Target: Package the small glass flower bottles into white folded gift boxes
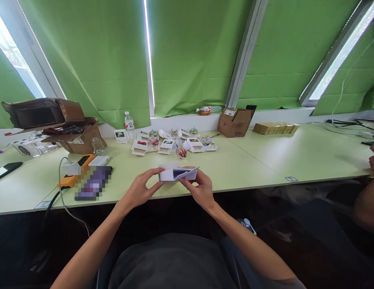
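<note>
A small white cardboard box (pixel 166 175) with its flap standing partly open is held level above the table's front edge. My left hand (pixel 141 187) pinches its left end between thumb and fingers. My right hand (pixel 202 188) grips the right end, with the thumb at the near side by the flap. Beyond my hands lie several small white boxes (pixel 166 147) with pictures on them, some with flaps open. Among these are clear round ornaments, one with a red filling (pixel 181 152) nearest me. What is inside the held box cannot be seen.
A brown carton (pixel 235 123) and a row of yellowish boxes (pixel 275 128) stand at the back right. On the left are opened cartons (pixel 84 138), a phone (pixel 95 184), a charger with cable (pixel 71 167) and a water bottle (pixel 129 125). Another person's arm (pixel 369 200) shows far right.
</note>
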Demonstrator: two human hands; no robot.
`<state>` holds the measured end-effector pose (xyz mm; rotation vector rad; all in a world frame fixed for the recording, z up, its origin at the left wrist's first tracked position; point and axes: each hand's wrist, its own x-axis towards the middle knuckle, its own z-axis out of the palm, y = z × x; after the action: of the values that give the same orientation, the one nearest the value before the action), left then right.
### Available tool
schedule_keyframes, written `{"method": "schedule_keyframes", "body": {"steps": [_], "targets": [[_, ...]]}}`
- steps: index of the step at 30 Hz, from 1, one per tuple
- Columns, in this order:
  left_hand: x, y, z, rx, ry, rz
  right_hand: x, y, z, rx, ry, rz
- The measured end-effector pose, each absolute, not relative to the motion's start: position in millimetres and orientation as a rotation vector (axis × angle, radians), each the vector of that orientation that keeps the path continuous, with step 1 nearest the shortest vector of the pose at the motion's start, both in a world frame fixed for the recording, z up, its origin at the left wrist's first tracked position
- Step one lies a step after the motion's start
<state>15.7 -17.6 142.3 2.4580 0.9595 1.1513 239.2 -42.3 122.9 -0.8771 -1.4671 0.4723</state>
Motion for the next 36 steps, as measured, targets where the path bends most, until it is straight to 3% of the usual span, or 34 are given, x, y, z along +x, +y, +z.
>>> {"method": "schedule_keyframes", "body": {"steps": [36], "targets": [[13.2, -11.9, 138.5, 2.461, 0.985, 1.075, 239.0, -46.9, 122.1, -0.818, -1.489, 0.438]]}}
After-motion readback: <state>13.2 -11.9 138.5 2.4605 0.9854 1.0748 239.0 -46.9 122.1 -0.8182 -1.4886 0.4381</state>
